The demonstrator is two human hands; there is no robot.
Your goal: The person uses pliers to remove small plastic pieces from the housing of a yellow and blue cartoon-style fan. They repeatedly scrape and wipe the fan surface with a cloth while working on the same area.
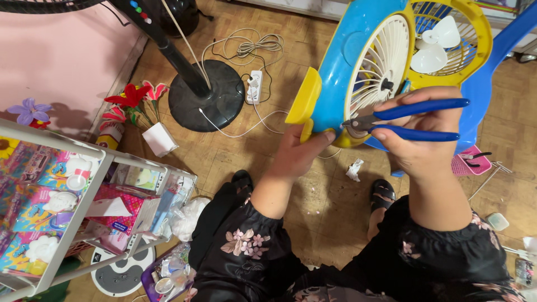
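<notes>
— What's each hand gripping?
— Right hand (420, 146) squeezes blue-handled pliers (408, 118), tips at the white grille (376, 72). Left hand (300, 150) wraps the blue and yellow fan (335, 67), tilted above the tiled floor (330, 207)

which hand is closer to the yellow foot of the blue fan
Left. The left hand grips the fan right beside the yellow foot, thumb touching it. The right hand is farther along, holding blue-handled pliers at the white grille.
</notes>
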